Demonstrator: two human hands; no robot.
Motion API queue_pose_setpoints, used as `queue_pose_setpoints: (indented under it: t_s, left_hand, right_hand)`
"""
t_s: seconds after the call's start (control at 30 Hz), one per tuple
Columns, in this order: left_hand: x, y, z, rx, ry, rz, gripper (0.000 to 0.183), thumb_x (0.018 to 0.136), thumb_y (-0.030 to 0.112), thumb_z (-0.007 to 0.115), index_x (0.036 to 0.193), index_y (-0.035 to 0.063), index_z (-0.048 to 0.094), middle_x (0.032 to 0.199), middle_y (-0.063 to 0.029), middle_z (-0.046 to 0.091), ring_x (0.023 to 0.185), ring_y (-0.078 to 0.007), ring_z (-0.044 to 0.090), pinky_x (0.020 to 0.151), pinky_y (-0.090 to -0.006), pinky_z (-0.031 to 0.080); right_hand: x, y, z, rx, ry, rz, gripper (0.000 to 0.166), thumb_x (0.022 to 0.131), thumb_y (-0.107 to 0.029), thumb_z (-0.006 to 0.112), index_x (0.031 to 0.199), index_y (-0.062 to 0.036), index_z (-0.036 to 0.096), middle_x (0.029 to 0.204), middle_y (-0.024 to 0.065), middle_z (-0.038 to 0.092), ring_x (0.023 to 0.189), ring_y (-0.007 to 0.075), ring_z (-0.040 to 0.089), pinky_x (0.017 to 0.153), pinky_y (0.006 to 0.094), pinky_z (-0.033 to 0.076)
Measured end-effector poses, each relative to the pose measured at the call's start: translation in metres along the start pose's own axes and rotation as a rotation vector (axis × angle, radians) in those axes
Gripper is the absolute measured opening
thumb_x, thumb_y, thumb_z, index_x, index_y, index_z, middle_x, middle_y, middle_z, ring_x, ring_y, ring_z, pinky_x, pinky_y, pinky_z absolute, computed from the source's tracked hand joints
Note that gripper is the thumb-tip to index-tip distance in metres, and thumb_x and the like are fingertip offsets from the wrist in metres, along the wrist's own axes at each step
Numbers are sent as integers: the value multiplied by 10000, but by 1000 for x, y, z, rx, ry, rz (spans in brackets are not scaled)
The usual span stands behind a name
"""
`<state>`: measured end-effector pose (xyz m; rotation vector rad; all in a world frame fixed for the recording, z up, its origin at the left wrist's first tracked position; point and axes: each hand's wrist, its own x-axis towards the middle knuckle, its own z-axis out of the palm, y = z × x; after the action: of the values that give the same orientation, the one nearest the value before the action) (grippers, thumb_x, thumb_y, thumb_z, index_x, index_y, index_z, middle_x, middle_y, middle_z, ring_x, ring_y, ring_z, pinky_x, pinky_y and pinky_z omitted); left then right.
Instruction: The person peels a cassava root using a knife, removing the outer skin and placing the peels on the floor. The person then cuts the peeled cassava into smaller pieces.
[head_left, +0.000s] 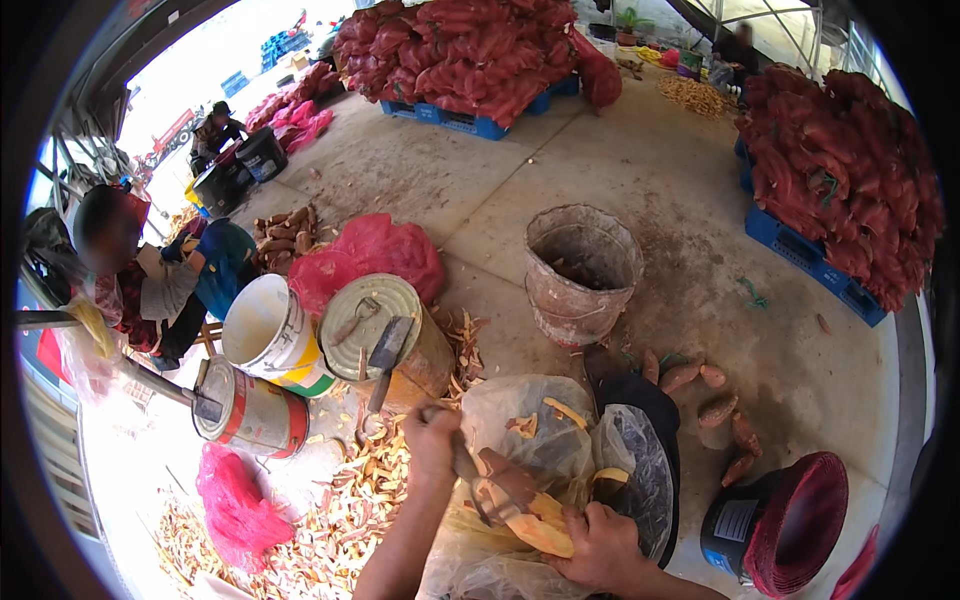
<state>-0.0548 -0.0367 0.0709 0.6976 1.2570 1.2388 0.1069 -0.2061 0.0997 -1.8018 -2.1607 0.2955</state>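
My right hand (600, 546) grips the lower end of a partly peeled sweet potato (536, 510), its orange flesh bare there and reddish skin remaining toward the upper end. Closed around the handle of a peeler (480, 495) is my left hand (433, 435); the blade lies against the root, blurred. Clear plastic sheeting (525, 409) covers my lap, with a few peel strips (568, 412) on it. A cleaver (390, 343) and another hand tool (356, 319) rest on a rusty lidded drum (371, 300) beyond my left hand.
Peelings (337, 517) heap at left beside a pink mesh bag (240, 510). A dirty bucket (581, 262) stands ahead; unpeeled sweet potatoes (718, 411) and a mesh-lined black bucket (731, 517) are at right. A person (169, 285) sits left, behind a white bucket (259, 322). Sacks (840, 180) fill pallets.
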Motion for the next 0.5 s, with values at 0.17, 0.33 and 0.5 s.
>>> queue_pose_setpoints:
  t_s: [0.17,0.33,0.5]
  left_hand:
    - [-26,0,31,501,-228,265,32,635,-9,516,647,-9,487,517,5,424,455,-72,387,425,-222,310]
    - [32,-16,2,661,3,431,75,612,31,545,641,-23,501,497,-72,456,457,-151,428,452,-297,370]
    - [66,11,-30,370,166,337,46,612,-24,496,630,-2,461,525,-14,419,447,-103,405,408,-242,320]
  right_hand:
    - [5,-7,-2,34,-16,1,575,589,-370,668,998,8,524,776,128,461,644,265,517,529,357,431]
    - [-1,-9,6,-37,-119,-26,544,612,-307,617,1033,18,505,835,135,478,744,269,522,584,352,441]
    - [-7,-7,8,-69,-182,-39,493,632,-253,569,1037,21,507,836,130,481,762,255,513,586,329,438]
